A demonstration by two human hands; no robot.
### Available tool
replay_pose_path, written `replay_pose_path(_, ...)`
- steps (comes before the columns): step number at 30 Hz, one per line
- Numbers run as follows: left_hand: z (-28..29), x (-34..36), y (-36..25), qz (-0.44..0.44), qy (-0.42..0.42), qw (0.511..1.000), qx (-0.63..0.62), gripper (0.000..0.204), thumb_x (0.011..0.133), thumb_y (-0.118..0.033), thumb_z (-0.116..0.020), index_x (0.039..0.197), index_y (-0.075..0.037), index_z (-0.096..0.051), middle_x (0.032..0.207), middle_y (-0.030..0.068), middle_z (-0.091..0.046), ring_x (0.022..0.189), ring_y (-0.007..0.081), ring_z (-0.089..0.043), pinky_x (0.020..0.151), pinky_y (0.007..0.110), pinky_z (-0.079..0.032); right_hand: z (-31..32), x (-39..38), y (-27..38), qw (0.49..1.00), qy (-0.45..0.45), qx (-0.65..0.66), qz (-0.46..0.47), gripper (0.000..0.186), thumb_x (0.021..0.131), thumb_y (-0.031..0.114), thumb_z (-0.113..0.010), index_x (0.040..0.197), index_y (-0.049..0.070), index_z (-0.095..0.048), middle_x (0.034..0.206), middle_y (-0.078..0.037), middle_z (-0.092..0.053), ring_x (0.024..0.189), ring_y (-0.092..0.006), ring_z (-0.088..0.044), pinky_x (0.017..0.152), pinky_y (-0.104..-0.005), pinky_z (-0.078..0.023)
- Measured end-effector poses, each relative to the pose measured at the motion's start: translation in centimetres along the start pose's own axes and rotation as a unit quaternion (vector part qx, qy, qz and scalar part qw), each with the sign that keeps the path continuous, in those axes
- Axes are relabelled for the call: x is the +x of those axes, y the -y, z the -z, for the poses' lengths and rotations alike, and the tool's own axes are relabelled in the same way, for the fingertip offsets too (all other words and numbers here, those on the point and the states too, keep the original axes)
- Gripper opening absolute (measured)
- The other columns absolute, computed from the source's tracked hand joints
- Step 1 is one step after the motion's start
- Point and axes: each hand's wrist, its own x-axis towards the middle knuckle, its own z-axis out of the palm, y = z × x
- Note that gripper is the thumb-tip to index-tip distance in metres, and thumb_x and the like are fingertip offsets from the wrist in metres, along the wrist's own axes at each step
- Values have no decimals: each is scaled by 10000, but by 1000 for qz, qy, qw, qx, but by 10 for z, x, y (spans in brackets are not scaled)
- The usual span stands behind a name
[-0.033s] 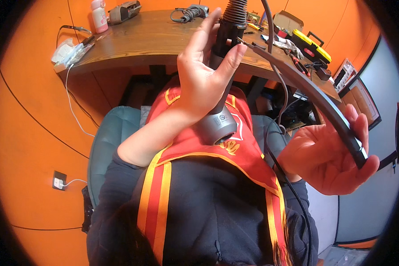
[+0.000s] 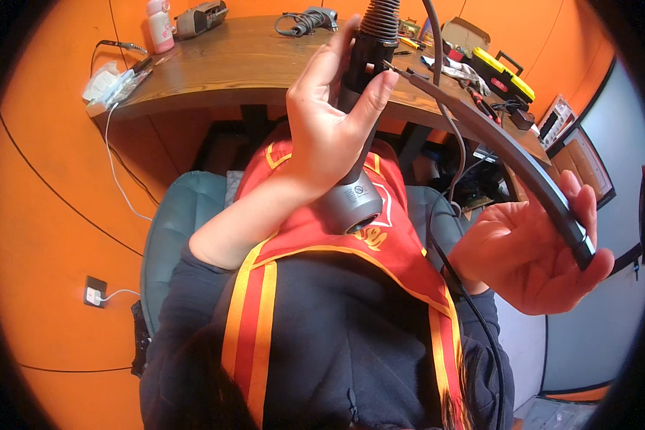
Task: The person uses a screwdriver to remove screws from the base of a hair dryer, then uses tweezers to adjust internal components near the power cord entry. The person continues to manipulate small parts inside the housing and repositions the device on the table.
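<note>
My left hand [image 2: 326, 132] is closed around a dark tube-shaped device [image 2: 352, 206], held upright in front of my chest. Its lower end is a wider silver-grey collar with a round dark opening; the upper end is black and ribbed, running out of the picture. A slim dark-grey pen-shaped screwdriver [image 2: 512, 154] slants across from the right, its thin metal tip at the device's black upper part beside my left thumb. My right hand [image 2: 527, 251] grips the screwdriver near its far end, fingers curled. Whether the tip sits in a screw is too small to tell.
A wooden desk [image 2: 229, 61] curves across the far side. On it are a pink bottle [image 2: 160, 29], a coiled grey cable [image 2: 307, 24] and a yellow-and-black toolbox [image 2: 505, 75] with tools nearby. A black cable [image 2: 473, 308] hangs by my right arm. I wear a red apron [image 2: 294, 233].
</note>
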Motion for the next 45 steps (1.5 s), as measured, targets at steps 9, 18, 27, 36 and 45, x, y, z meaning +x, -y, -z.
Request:
replay_pose_path(9, -6, -7, 2, -32, -13, 998, 46, 469, 790, -109, -695, 1213, 12, -533, 876, 71, -594, 766, 132, -578, 710, 238, -460, -17, -6, 5, 986, -138, 8, -93, 501, 916, 3, -405, 1367, 184, -288, 1056, -289, -593, 858, -367, -660, 504, -355, -595)
replay_pose_path(18, -1, -6, -4, -20, 46, 994, 94, 493, 858, -34, -619, 1304, 49, -426, 1066, 72, -589, 930, 119, -596, 862, 248, -453, -23, -15, 9, 984, -170, 25, -56, 419, 913, 81, -512, 1233, 219, -278, 916, -232, -637, 676, -312, -669, 556, -384, -588)
replay_pose_path(27, -1, -6, -6, -28, 52, 992, 109, 481, 860, -40, -620, 1296, 44, -437, 1054, 68, -587, 908, 101, -592, 848, 240, -455, -23, -12, 7, 990, -119, 79, -18, 374, 925, 153, -512, 1217, 215, -285, 1067, -203, -549, 847, -333, -641, 648, -457, -604)
replay_pose_path(36, 0, -1, -3, -21, 33, 996, 78, 486, 844, -53, -647, 1276, 44, -445, 1067, 71, -584, 948, 101, -567, 865, 237, -436, -8, -3, -3, 1000, 13, 9, -25, 549, 841, 13, -592, 1234, 131, -226, 871, -241, -601, 725, -330, -662, 649, -466, -582)
replay_pose_path(45, 12, 21, 18, 190, 311, 909, -202, 642, 904, -239, -538, 1387, -225, -114, 1088, 235, -578, 696, 213, -639, 628, 328, -531, 31, 70, 12, 911, 387, -140, -18, 273, 626, -117, -750, 871, -60, -644, 816, -195, -646, 698, -252, -627, 613, -306, -507)
